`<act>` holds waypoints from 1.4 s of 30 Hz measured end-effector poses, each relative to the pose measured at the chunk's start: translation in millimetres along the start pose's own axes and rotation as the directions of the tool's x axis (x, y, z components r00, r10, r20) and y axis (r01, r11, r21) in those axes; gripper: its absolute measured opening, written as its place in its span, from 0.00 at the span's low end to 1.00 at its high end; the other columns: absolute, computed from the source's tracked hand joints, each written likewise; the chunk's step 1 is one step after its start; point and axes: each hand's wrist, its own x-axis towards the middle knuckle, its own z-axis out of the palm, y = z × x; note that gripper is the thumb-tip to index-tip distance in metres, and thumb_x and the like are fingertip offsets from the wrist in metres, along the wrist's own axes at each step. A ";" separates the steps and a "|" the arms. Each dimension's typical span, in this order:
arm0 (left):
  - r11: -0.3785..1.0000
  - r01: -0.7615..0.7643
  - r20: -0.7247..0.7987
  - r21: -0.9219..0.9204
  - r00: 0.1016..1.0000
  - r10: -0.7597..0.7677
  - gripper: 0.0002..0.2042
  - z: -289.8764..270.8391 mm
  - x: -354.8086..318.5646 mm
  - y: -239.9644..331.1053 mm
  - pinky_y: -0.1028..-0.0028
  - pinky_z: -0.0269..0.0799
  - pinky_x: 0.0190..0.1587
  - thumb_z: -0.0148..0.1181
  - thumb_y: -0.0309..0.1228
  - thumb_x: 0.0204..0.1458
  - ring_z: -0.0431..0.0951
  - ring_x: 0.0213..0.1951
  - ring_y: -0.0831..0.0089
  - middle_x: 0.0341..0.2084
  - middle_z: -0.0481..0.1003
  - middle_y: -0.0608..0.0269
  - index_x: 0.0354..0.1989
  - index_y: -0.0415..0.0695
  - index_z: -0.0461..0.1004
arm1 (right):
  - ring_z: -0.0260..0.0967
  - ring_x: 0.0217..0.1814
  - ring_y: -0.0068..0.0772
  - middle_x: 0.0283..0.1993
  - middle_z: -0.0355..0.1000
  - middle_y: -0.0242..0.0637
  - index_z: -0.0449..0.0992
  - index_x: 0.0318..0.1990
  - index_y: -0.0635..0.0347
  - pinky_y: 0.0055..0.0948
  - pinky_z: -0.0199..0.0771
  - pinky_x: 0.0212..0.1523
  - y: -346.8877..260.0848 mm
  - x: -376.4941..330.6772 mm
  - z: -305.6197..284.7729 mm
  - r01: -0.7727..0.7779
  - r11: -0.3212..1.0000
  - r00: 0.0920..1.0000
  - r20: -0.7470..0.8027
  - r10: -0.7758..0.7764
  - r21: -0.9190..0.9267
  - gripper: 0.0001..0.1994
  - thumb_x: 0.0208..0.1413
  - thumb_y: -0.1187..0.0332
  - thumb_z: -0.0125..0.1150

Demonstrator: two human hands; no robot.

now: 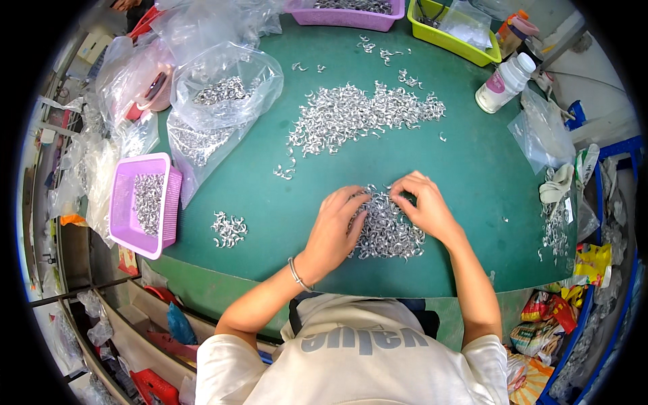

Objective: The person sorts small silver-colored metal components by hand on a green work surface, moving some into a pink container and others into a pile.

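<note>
Small curved silver metal pieces lie in a dense pile (388,233) near the table's front edge, between my hands. My left hand (331,229), with a bangle on its wrist, rests at the pile's left side; its thumb and fingers are curved but apart. At the far right of the pile, my right hand (422,202) is bent with thumb and fingertips drawn together. Whatever is between those tips is too small to make out. Farther off spreads a larger heap (351,115) of the same pieces, and a small cluster (229,229) sits to the left.
A purple basket (172,202) and clear plastic bags (263,88), both holding metal pieces, stand left on the green table (270,202). Another purple basket (344,18) and a lime-green tray (466,48) are at the back. A white bottle (503,84) stands at the far right.
</note>
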 end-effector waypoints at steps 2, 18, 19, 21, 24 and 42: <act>0.996 -0.007 0.009 0.085 1.000 0.006 0.19 1.7 0.3 4.3 0.60 0.57 0.57 0.56 0.23 0.48 0.62 0.56 0.52 0.53 0.63 0.53 0.51 0.42 0.67 | 0.66 0.39 0.39 0.33 0.72 0.37 0.72 0.29 0.63 0.34 0.63 0.43 -1.7 -9.3 -3.2 0.006 0.997 0.999 -0.052 -0.003 0.073 0.03 0.45 0.77 0.59; 0.912 -0.225 0.359 0.344 0.929 0.093 0.20 32.9 -17.9 25.9 0.38 0.41 0.58 0.58 0.32 0.47 0.51 0.63 0.56 0.60 0.56 0.61 0.51 0.47 0.68 | 0.63 0.40 0.40 0.35 0.67 0.37 0.73 0.33 0.62 0.34 0.62 0.43 -0.8 -103.0 -20.6 -0.220 0.955 0.957 -0.233 0.171 -0.201 0.11 0.39 0.76 0.64; 0.923 -0.209 0.342 0.321 0.935 0.093 0.19 31.4 -17.7 28.5 0.39 0.41 0.59 0.58 0.31 0.48 0.51 0.63 0.56 0.60 0.57 0.60 0.51 0.47 0.68 | 0.64 0.38 0.42 0.33 0.68 0.38 0.72 0.31 0.63 0.34 0.64 0.41 -3.3 -101.4 -17.9 -0.197 0.969 0.957 -0.244 0.156 -0.152 0.09 0.40 0.77 0.64; 0.945 -0.179 0.306 0.275 0.948 0.090 0.18 27.9 -17.8 33.8 0.40 0.40 0.60 0.57 0.29 0.49 0.51 0.63 0.56 0.59 0.57 0.58 0.50 0.46 0.68 | 0.64 0.37 0.43 0.32 0.68 0.39 0.71 0.30 0.64 0.34 0.65 0.39 -2.5 -99.1 -9.6 -0.182 0.981 0.941 -0.300 0.153 -0.072 0.08 0.41 0.77 0.63; 0.979 -0.108 0.240 0.172 0.969 0.065 0.17 27.2 -20.2 37.8 0.42 0.38 0.61 0.57 0.26 0.48 0.51 0.63 0.55 0.58 0.58 0.56 0.48 0.45 0.69 | 0.67 0.33 0.39 0.31 0.69 0.40 0.71 0.31 0.66 0.30 0.66 0.35 -10.1 -94.3 -7.2 -0.200 0.979 0.909 -0.367 0.197 0.029 0.06 0.44 0.79 0.61; 0.954 -0.027 0.027 -0.299 0.999 0.037 0.12 42.3 -14.3 38.1 0.71 0.71 0.36 0.58 0.16 0.44 0.74 0.35 0.60 0.35 0.71 0.54 0.39 0.37 0.72 | 0.66 0.36 0.15 0.34 0.71 0.30 0.71 0.38 0.67 0.16 0.66 0.37 -24.6 -91.4 23.6 -0.177 0.530 0.882 -0.105 0.459 0.829 0.05 0.54 0.80 0.53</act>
